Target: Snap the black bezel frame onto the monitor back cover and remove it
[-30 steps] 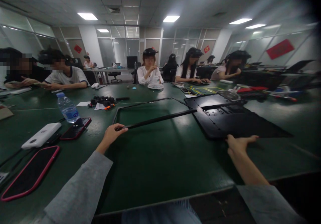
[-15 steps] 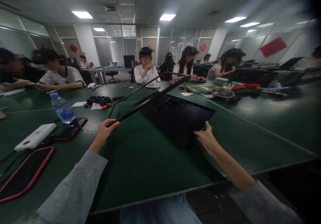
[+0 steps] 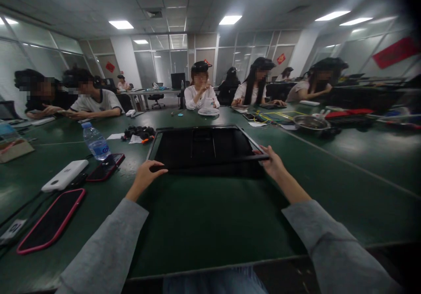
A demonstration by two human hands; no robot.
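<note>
Black frame (image 3: 210,147) flat over black panel (image 3: 204,142), long axis left-right; left hand (image 3: 146,175) pinches near-left corner, right hand (image 3: 272,162) clamps near-right corner.

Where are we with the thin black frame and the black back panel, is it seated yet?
Done: the thin black rectangular frame lies over the black back panel on the green table, edges roughly lined up. In hand: the left hand grips the near left corner and the right hand the near right corner. Left: pressing it home; whether it has clipped in cannot be seen.
</note>
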